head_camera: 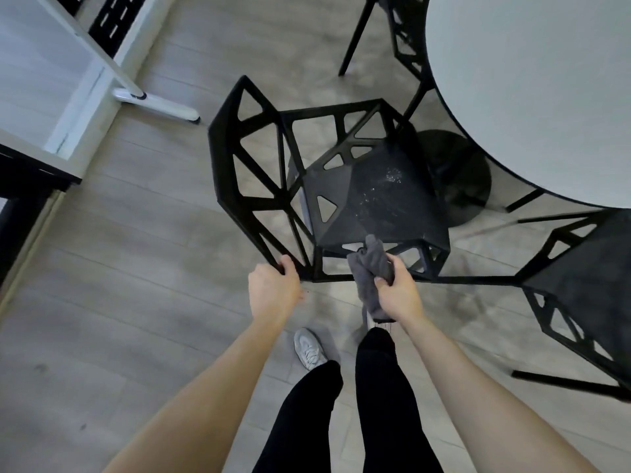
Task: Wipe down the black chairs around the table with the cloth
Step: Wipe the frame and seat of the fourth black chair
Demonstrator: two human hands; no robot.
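A black chair [368, 196] with an angular open frame stands in front of me, its seat speckled with pale spots. My left hand [273, 291] grips the near corner of the chair's backrest frame. A bunched grey cloth [370, 268] is held in my right hand [397, 290], just at the near edge of the seat. A second black chair [580, 288] stands to the right, and a third black chair [396, 32] is partly hidden behind the round white table [532, 90].
The table's black round base [461, 175] sits just beyond the seat. A white desk [41, 73] with a white foot [157, 105] stands at the left. My legs and a grey shoe [309, 348] are on the wooden floor below.
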